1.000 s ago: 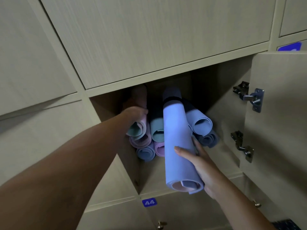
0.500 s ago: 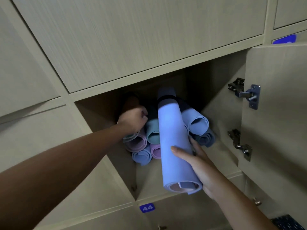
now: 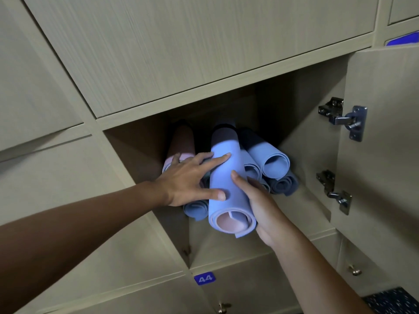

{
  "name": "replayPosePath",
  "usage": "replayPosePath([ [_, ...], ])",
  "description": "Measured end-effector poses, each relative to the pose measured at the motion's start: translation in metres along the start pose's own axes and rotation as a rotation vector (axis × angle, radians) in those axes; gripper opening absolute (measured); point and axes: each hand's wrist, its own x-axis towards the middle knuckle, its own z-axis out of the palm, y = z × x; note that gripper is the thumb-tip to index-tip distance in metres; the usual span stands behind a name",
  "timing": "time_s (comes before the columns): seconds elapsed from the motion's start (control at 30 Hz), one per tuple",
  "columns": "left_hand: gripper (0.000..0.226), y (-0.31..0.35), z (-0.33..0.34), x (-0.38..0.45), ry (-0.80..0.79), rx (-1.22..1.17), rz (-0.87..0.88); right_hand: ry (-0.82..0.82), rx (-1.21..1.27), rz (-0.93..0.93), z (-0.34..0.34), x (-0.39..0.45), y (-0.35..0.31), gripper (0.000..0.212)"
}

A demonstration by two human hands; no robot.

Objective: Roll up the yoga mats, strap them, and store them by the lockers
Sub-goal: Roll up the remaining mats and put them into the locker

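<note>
At frame centre, in the open wooden locker cubby (image 3: 301, 141), the left hand (image 3: 188, 180) has left the pink roll and now lies spread, fingers straight, on the light-blue rolled foam yoga mat (image 3: 226, 177), which the right hand (image 3: 260, 200) grips from beneath; stowing looks nearly complete.

Dim, shadowed recess; wide-angle warp

Just right of our right hand (image 3: 263, 200), an upper hinge (image 3: 344, 118) and a lower hinge (image 3: 333, 191) carry the open door (image 3: 385, 143). Below the hand we see a blue tag (image 3: 203, 278) marked 44, a knob (image 3: 354, 271) and speckled carpet (image 3: 394, 300).
</note>
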Motion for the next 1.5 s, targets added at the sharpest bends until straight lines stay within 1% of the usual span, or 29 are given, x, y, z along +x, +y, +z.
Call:
replayPosePath([
  [0.1, 0.109, 0.006, -0.007, -0.002, -0.086, -0.010, -0.006, -0.030, 0.028, -0.010, 0.004, 0.006, 0.003, 0.052],
  [0.17, 0.113, 0.007, -0.011, -0.005, -0.095, -0.041, -0.009, -0.040, 0.050, 0.008, 0.008, 0.010, 0.005, 0.050],
  [0.23, 0.109, 0.010, -0.009, -0.007, -0.075, -0.058, -0.001, -0.047, 0.072, 0.021, 0.011, 0.013, 0.008, 0.051],
  [0.3, 0.102, 0.012, -0.007, -0.006, -0.069, -0.066, 0.003, -0.010, 0.072, 0.021, 0.014, 0.017, 0.011, 0.062],
  [0.37, 0.097, 0.013, -0.007, -0.003, -0.105, -0.071, 0.002, 0.022, 0.061, 0.012, 0.016, 0.020, 0.013, 0.079],
  [0.4, 0.097, 0.013, -0.008, -0.001, -0.125, -0.077, 0.005, 0.019, 0.062, 0.002, 0.017, 0.021, 0.013, 0.083],
  [0.43, 0.098, 0.014, -0.010, -0.001, -0.136, -0.086, 0.006, 0.006, 0.065, -0.009, 0.017, 0.022, 0.014, 0.082],
  [0.53, 0.090, 0.013, -0.015, 0.002, -0.089, -0.117, -0.017, -0.069, 0.082, -0.033, 0.017, 0.023, 0.010, 0.061],
  [0.63, 0.079, 0.009, -0.017, 0.010, -0.029, -0.101, -0.029, -0.093, 0.108, -0.017, 0.014, 0.022, 0.005, 0.056],
  [0.73, 0.063, 0.008, -0.017, 0.017, -0.040, -0.102, -0.017, -0.084, 0.143, 0.010, 0.013, 0.020, 0.006, 0.055],
  [0.8, 0.055, 0.012, -0.012, 0.020, 0.004, -0.136, -0.029, -0.068, 0.183, 0.025, 0.011, 0.017, 0.007, 0.049],
  [0.87, 0.053, 0.014, -0.005, 0.024, 0.052, -0.161, -0.049, -0.050, 0.203, 0.032, 0.010, 0.015, 0.006, 0.043],
  [0.93, 0.056, 0.012, 0.000, 0.028, 0.084, -0.160, -0.053, -0.009, 0.200, 0.035, 0.011, 0.014, 0.006, 0.039],
  [1.1, 0.060, 0.004, -0.007, 0.046, 0.156, -0.168, -0.098, 0.063, 0.214, 0.037, 0.008, 0.016, 0.007, 0.046],
  [1.2, 0.060, -0.006, -0.007, 0.064, 0.164, -0.204, -0.104, 0.084, 0.195, 0.047, 0.006, 0.014, 0.007, 0.047],
  [1.33, 0.046, -0.016, -0.004, 0.088, 0.173, -0.178, -0.091, 0.102, 0.165, 0.058, 0.003, 0.011, 0.005, 0.046],
  [1.43, 0.039, -0.016, 0.002, 0.100, 0.135, -0.111, -0.026, 0.116, 0.143, 0.060, -0.001, 0.010, 0.003, 0.044],
  [1.5, 0.038, -0.013, 0.009, 0.107, 0.075, 0.005, 0.012, 0.130, 0.138, 0.055, -0.004, 0.009, 0.001, 0.041],
])
